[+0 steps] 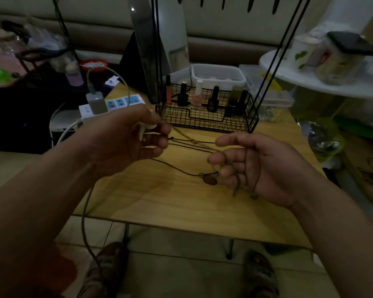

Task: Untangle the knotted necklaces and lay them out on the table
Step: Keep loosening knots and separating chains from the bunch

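Thin dark cord necklaces (pixel 192 146) stretch between my two hands above the wooden table (pixel 159 201). My left hand (pixel 125 143) pinches their left ends, together with a gold chain (pixel 184 135) and a white pendant piece. My right hand (pixel 258 166) holds the other ends, with cords and chain looped over its curled fingers. A small knot sits on the strands near the middle. A brown oval pendant (pixel 210 179) hangs from a dark cord just left of my right fingers, low over the table.
A black wire basket (pixel 205 120) with nail polish bottles stands at the table's back. A white power strip (pixel 110 105) with a charger and cable lies back left. A mirror, clear boxes and a white round shelf are behind. My feet show below the table.
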`<state>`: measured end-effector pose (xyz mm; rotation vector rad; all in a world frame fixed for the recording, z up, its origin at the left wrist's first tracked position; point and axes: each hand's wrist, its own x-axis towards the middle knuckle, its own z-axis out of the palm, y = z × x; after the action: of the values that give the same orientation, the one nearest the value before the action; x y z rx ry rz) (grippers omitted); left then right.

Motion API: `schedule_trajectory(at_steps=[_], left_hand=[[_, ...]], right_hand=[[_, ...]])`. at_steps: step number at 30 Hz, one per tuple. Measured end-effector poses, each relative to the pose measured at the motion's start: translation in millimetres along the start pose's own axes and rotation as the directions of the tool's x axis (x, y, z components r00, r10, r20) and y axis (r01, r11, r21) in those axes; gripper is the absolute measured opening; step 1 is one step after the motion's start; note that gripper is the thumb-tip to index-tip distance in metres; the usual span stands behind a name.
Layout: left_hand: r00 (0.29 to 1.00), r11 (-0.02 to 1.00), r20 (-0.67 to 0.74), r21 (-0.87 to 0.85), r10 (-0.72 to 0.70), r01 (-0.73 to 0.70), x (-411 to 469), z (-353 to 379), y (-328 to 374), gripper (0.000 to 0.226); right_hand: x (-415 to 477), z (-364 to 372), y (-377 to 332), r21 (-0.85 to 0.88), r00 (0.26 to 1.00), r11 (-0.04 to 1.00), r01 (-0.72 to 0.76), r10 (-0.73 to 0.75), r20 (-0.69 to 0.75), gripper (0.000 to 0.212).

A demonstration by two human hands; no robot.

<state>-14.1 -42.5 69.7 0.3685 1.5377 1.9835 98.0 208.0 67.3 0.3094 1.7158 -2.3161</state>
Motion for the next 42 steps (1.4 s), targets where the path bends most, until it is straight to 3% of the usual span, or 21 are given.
schedule_trajectory(at_steps=[3,8,16,19,22,25,28,32,36,39,42], left_hand=[[0.999,0.999,-0.03,-0.052,-0.014,0.013,-0.1,0.8,1.6,0.02],[1.0,0.981,0.017,-0.192,-0.007,0.01,-1.8,11.4,1.8,0.009],[0.967,0.944,0.253,-0.322,0.008,0.077,-1.9,39.4,0.0,0.025],[0.952,0.924,0.307,-0.364,0.005,0.113,1.6,46.6,-2.9,0.033],[0.952,0.92,0.305,-0.376,0.009,0.112,5.2,52.2,-2.6,0.041],[0.992,0.966,0.121,-0.257,0.036,-0.003,7.7,52.8,0.0,0.029],[0.997,0.998,-0.054,0.053,0.048,-0.045,12.1,47.2,-6.4,0.007],[0.998,0.94,0.023,0.336,-0.06,0.049,13.8,51.3,-17.9,0.015],[0.998,0.78,0.067,0.625,-0.011,-0.033,12.0,57.0,-24.1,0.007],[0.997,0.752,0.078,0.657,0.0,-0.052,10.6,58.2,-24.4,0.008],[0.992,0.793,0.117,0.608,-0.051,-0.031,12.8,59.6,-21.4,0.009]], right_hand=[[-4.1,-4.2,-4.1,-0.039,1.0,0.999,-0.013,0.014,0.007,0.048],[-2.9,-5.3,1.4,-0.16,0.999,0.987,-0.027,0.031,0.023,0.049],[2.1,20.1,14.9,-0.256,0.98,0.967,0.022,0.03,0.198,0.049],[7.9,28.2,22.7,-0.303,0.979,0.948,0.094,-0.033,0.201,0.039],[14.7,31.2,26.0,-0.352,0.982,0.924,0.15,-0.098,0.161,0.013],[18.6,23.1,20.4,-0.347,0.985,0.923,0.169,-0.164,0.042,0.013],[15.3,11.5,14.1,-0.305,0.98,0.936,0.178,-0.198,-0.035,0.012],[12.2,6.3,11.6,-0.322,0.972,0.924,0.205,-0.231,-0.045,0.011],[10.8,1.5,9.5,-0.464,0.953,0.859,0.217,-0.289,-0.09,0.01],[10.2,0.6,10.8,-0.549,0.937,0.802,0.236,-0.337,-0.089,0.011],[9.0,-0.3,9.1,-0.58,0.928,0.77,0.266,-0.368,-0.063,0.009]])
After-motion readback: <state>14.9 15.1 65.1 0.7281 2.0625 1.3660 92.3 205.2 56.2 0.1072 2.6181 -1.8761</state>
